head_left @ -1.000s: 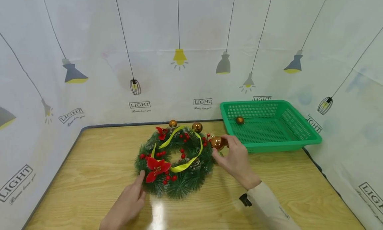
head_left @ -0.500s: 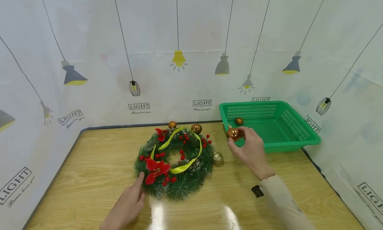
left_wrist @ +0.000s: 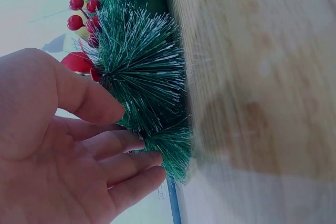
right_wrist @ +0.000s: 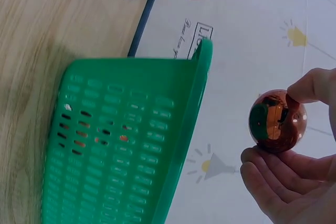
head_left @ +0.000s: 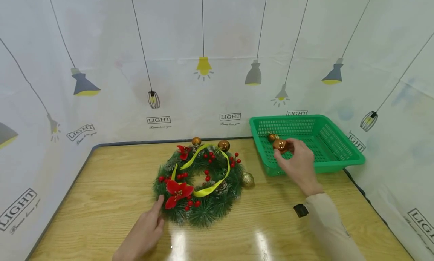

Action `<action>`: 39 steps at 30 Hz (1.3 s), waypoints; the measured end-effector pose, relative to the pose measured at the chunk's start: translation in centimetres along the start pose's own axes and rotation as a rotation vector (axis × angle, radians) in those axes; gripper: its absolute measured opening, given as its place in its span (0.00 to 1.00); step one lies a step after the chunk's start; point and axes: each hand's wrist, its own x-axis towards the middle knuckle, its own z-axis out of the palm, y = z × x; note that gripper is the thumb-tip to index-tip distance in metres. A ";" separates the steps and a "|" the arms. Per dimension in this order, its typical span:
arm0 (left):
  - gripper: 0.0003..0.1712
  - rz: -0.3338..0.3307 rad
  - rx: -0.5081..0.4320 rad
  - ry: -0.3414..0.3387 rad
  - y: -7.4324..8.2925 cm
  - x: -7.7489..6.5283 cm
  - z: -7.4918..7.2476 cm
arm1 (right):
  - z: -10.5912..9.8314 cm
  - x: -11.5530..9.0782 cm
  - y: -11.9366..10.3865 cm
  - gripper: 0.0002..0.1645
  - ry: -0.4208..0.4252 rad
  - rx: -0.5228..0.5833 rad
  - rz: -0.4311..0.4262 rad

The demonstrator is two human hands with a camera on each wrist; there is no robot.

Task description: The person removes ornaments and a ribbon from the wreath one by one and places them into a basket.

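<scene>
A green Christmas wreath with red flowers, berries, pine cones and a yellow ribbon lies on the table. At its lower left edge is my left hand, its loosely bent fingers touching the pine needles. Between thumb and fingers, my right hand pinches a shiny copper Christmas ball. The ball is over the near left part of the green plastic basket; in the right wrist view it hangs clear above the rim. Another copper ball lies inside the basket.
A gold glitter ball sits at the wreath's right edge. Two more copper-coloured balls, a small one and a larger one, are along its far edge. Behind the wooden table stands a printed cloth backdrop.
My right hand has carried the copper ball from the wreath's right side rightward over the basket, uncovering the gold glitter ball. The left hand and the wreath have stayed in place.
</scene>
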 end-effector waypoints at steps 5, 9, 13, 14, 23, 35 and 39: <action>0.43 0.005 0.006 0.011 0.0 -0.1 0.0 | -0.9 0.4 1.0 0.19 0.000 -0.017 0.043; 0.42 0.008 0.008 0.020 -0.1 0.0 -0.1 | -1.5 0.6 1.7 0.20 -0.011 -0.027 0.040; 0.42 0.008 0.008 0.019 -0.1 0.0 -0.1 | -1.9 1.0 2.5 0.21 -0.035 -0.035 0.054; 0.42 0.007 0.006 0.018 -0.1 0.0 -0.1 | -2.0 1.1 2.7 0.21 -0.042 -0.040 0.060; 0.42 -0.001 0.003 0.021 -0.2 0.0 0.0 | -2.7 2.2 5.1 0.23 -0.099 -0.088 0.114; 0.41 -0.010 0.024 0.039 -0.4 0.1 0.0 | -2.9 3.0 7.1 0.26 -0.174 -0.124 0.161; 0.41 -0.017 0.008 0.030 -0.3 0.2 0.0 | -3.0 3.2 8.0 0.26 -0.201 -0.171 0.167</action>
